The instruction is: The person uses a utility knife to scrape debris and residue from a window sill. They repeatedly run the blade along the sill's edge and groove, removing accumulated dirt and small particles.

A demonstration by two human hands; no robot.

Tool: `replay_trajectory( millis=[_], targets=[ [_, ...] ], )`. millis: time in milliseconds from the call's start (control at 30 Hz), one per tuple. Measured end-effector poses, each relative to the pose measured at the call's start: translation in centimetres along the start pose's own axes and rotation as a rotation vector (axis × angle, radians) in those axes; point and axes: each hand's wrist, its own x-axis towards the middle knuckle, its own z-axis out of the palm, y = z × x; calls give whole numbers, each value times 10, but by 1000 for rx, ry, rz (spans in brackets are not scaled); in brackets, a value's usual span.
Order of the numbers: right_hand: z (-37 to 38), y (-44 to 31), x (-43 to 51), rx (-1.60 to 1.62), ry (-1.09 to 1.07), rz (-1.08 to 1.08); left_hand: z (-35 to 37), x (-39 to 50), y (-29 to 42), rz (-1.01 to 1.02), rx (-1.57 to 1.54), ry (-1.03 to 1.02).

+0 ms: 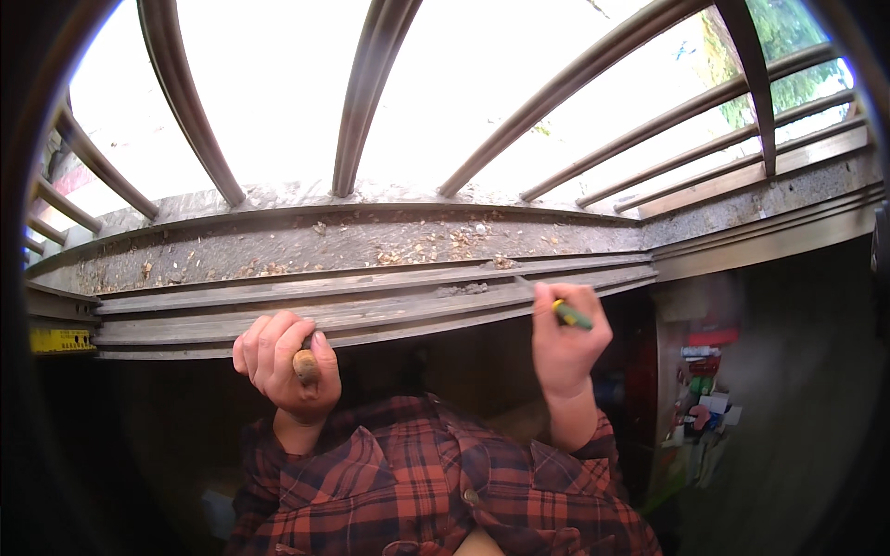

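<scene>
My right hand (pixel 571 344) grips a small screwdriver-like tool by its green and yellow handle (pixel 576 317). Its thin metal shaft (pixel 523 281) points up and left, reaching the grooved window track (pixel 375 314); the exact contact of its tip is unclear. On the track's inner edge rests my left hand (pixel 281 361), closed around a tool with a rounded wooden handle end (pixel 305 367); the rest of that tool is hidden. A grey clump of debris (pixel 462 289) lies in a groove left of the shaft. Crumbly brown debris (pixel 502 263) sits in the groove beyond.
Metal bars (pixel 361 104) rise beyond the rough outer ledge (pixel 201 247), where wood chips (pixel 459 243) are scattered. A yellow strip (pixel 62 340) bearing writing is at the left frame. Several small articles (pixel 702 410) lie lower right, beneath the sill.
</scene>
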Motion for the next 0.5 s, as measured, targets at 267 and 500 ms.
replay_trajectory(
  millis=[267,500],
  targets=[
    [10,-13,16,81,-185,222,4,-2,-3,5,2,8],
    [1,12,21,-56,-95,223,2,1,0,-3,4,3]
  ],
)
